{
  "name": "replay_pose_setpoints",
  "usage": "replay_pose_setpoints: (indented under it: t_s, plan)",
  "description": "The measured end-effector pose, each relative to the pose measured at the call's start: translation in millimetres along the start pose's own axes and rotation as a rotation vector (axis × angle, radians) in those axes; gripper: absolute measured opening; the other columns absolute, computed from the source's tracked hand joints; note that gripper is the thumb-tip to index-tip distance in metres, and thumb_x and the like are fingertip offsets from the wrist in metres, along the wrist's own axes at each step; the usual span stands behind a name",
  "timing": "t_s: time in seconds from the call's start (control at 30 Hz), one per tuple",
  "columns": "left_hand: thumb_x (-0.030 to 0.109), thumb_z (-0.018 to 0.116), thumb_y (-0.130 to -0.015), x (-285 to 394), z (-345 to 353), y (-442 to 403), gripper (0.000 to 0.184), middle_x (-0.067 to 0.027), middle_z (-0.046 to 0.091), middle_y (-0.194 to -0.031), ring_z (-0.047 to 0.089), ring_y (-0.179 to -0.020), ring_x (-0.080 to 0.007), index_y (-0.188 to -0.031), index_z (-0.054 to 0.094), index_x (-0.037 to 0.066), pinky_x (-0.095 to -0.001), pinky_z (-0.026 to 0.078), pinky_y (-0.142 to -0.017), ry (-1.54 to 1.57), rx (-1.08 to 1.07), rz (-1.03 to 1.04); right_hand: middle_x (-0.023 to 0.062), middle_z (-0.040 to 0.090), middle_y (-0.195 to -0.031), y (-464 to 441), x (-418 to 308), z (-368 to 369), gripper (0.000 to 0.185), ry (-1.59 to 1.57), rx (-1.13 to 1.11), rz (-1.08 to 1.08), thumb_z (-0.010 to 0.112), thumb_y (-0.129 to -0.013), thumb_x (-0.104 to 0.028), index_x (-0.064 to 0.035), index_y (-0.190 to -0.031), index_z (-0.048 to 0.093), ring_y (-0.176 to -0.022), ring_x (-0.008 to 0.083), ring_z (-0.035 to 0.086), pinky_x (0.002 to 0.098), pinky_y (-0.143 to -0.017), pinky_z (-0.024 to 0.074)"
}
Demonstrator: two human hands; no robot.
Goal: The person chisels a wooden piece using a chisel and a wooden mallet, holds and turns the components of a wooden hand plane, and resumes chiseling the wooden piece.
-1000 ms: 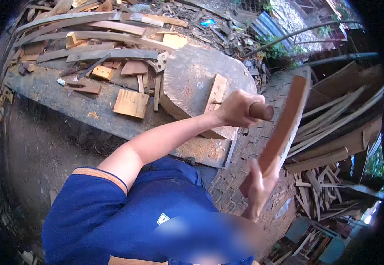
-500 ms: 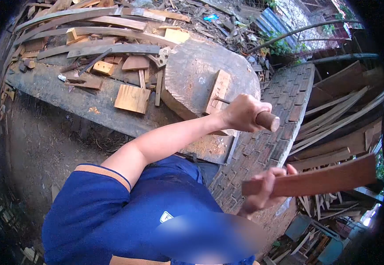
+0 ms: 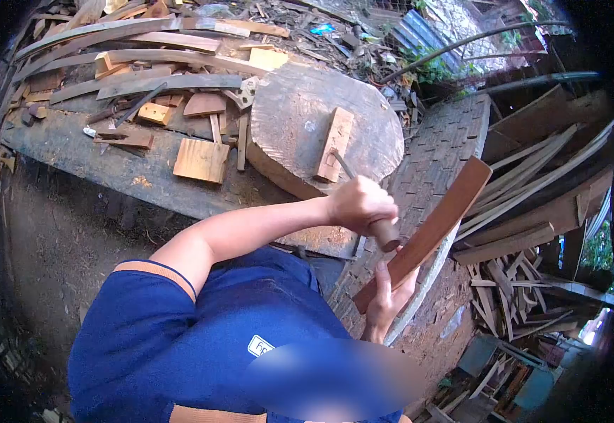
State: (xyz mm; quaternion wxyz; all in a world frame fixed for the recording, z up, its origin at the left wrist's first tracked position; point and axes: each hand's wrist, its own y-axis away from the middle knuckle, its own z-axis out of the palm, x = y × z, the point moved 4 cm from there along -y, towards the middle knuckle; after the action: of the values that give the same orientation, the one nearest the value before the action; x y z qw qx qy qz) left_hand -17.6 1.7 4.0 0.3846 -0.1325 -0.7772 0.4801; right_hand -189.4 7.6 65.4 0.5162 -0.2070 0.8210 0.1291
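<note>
My left hand [image 3: 363, 206] is wrapped round the wooden handle [image 3: 386, 234] of a chisel. The chisel's metal blade [image 3: 344, 165] slants down, its tip at the lower part of a small wooden block [image 3: 338, 132]. That block lies on top of a thick round tree stump [image 3: 286, 116]. In my right hand [image 3: 390, 292] is a long, slightly curved reddish-brown wooden board [image 3: 437, 224], gripped near its lower end. The board's side is right beside the butt of the chisel handle; whether they touch I cannot tell.
Left of the stump, a low plank bench [image 3: 60, 151] carries a square wood block [image 3: 199, 161], offcuts and long curved strips [image 3: 173, 83]. At right runs a brick-patterned surface [image 3: 434, 155], with stacked boards [image 3: 532, 225] beyond it. Corrugated metal [image 3: 427, 42] stands at the back.
The board in my right hand has swung from nearly level at the right to a steep slant beside the chisel handle. The handle has tipped downward and left in my left hand.
</note>
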Motion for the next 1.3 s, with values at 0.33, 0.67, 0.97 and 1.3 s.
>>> replay_pose_setpoints:
  t_s: [0.33,0.67,0.97,1.3]
  plan:
    - [0.009,0.07,-0.067,-14.5,-26.9,-8.1,0.013,-0.0031,0.059,-0.063,0.059,-0.054,-0.0218,-0.066,0.057,0.012,-0.0321,0.049,-0.051,-0.072,0.1,-0.045,0.0101,0.053,-0.113,10.3,-1.6,-6.3,0.058,-0.016,0.074,0.025,0.068,-0.082,-0.017,0.002,-0.131,0.043,-0.088,0.0145,0.053,0.0303,-0.08,0.0439]
    - [0.014,0.073,-0.081,-72.9,-88.5,-60.2,0.019,0.0027,0.057,-0.064,0.05,-0.058,-0.0044,-0.074,0.06,0.002,-0.0241,0.042,-0.053,0.409,0.452,-0.551,0.0094,0.054,-0.108,12.9,-1.6,-6.9,0.057,-0.068,0.06,0.125,0.068,-0.083,-0.016,0.0019,-0.131,0.043,-0.083,0.0141,0.054,0.0283,-0.073,0.0456]
    - [0.014,0.07,-0.084,-67.6,-84.8,-55.4,0.023,0.0033,0.053,-0.058,0.05,-0.049,-0.0041,-0.069,0.056,0.004,-0.0228,0.039,-0.045,0.236,0.466,-0.459,0.0097,0.054,-0.107,11.0,-4.3,3.5,0.055,-0.057,0.049,0.063,0.069,-0.083,-0.017,0.0037,-0.128,0.045,-0.092,0.0166,0.053,0.0305,-0.082,0.0435]
    - [0.017,0.074,-0.077,-78.4,-74.7,-50.0,0.021,-0.0018,0.059,-0.06,0.053,-0.056,-0.0074,-0.071,0.061,0.001,-0.0283,0.044,-0.052,0.263,0.383,-0.584,0.0089,0.053,-0.104,7.7,-1.9,7.3,0.051,-0.049,0.031,0.057,0.069,-0.083,-0.017,0.0038,-0.124,0.047,-0.093,0.0168,0.052,0.0303,-0.083,0.0423]
